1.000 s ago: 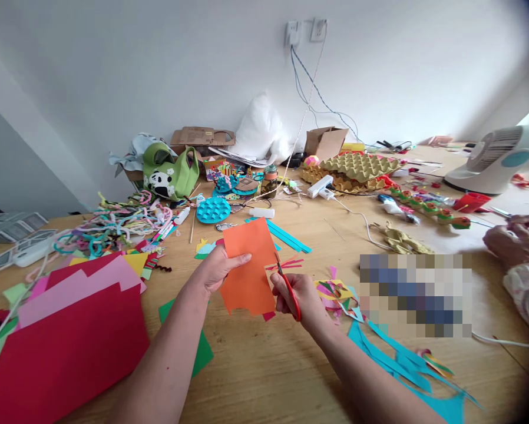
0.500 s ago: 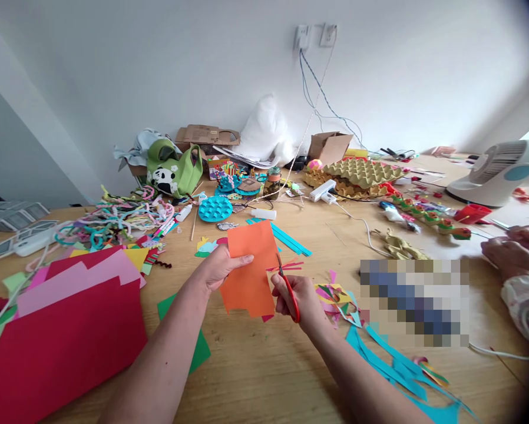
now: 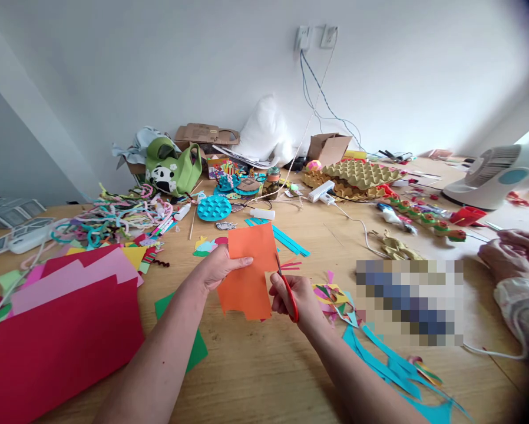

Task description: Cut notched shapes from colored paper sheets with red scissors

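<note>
My left hand (image 3: 218,268) grips the left edge of an orange sheet of paper (image 3: 251,277), thumb laid on its face. The sheet is held up above the table, and its lower edge is stepped. In my right hand (image 3: 297,294) is a pair of scissors with red handles (image 3: 290,297); the fingers are closed around the handles. The blades point up and away along the right edge of the orange sheet. Whether they touch the paper I cannot tell. Thin pink strips (image 3: 291,265) lie just beyond the blades.
Red and pink sheets (image 3: 79,330) are stacked at left, near a green sheet (image 3: 197,353). Blue paper scraps (image 3: 392,365) lie at right. Farther back are pipe cleaners (image 3: 114,215), a green panda bag (image 3: 174,168) and egg trays (image 3: 361,171). Another person's hands (image 3: 507,256) are at far right.
The view has shifted slightly. Both hands stay almost in place, with the orange paper and scissors held as before. The other person's hands have moved little.
</note>
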`<act>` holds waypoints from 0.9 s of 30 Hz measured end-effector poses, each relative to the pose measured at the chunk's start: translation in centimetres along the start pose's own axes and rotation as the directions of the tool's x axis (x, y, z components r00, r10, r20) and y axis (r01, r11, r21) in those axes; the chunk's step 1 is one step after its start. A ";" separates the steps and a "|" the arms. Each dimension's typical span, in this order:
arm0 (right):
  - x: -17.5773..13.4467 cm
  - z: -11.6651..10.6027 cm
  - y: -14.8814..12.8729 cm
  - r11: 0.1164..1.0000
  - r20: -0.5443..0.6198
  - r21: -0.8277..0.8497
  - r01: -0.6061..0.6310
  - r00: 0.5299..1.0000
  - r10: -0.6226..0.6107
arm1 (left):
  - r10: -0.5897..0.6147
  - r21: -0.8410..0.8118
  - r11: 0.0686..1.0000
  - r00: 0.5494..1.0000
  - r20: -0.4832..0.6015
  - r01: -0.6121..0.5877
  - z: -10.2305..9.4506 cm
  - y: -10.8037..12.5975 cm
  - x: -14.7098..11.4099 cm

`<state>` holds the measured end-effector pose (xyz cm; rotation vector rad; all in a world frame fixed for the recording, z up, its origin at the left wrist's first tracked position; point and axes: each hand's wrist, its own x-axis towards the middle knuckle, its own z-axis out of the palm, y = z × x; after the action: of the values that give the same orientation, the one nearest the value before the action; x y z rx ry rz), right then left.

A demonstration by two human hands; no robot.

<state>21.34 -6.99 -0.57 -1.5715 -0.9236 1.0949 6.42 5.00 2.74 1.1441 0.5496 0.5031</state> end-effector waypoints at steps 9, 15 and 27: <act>0.0 0.0 0.0 0.999 -0.020 -0.030 -0.011 1.000 0.011 | 0.012 -0.004 1.000 1.000 -0.001 -0.012 0.0 -0.1 0.1; 0.2 0.0 0.5 1.000 -0.008 0.005 -0.004 1.000 0.004 | 0.008 -0.013 1.000 1.000 0.009 -0.008 0.1 -0.2 0.2; 0.2 0.0 0.1 1.000 -0.016 0.022 -0.009 1.000 0.010 | -0.005 -0.025 1.000 1.000 0.023 0.005 0.4 -0.2 0.1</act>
<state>21.37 -6.86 -0.73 -1.5666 -0.8913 1.0935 6.74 4.72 2.62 1.1235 0.5248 0.4906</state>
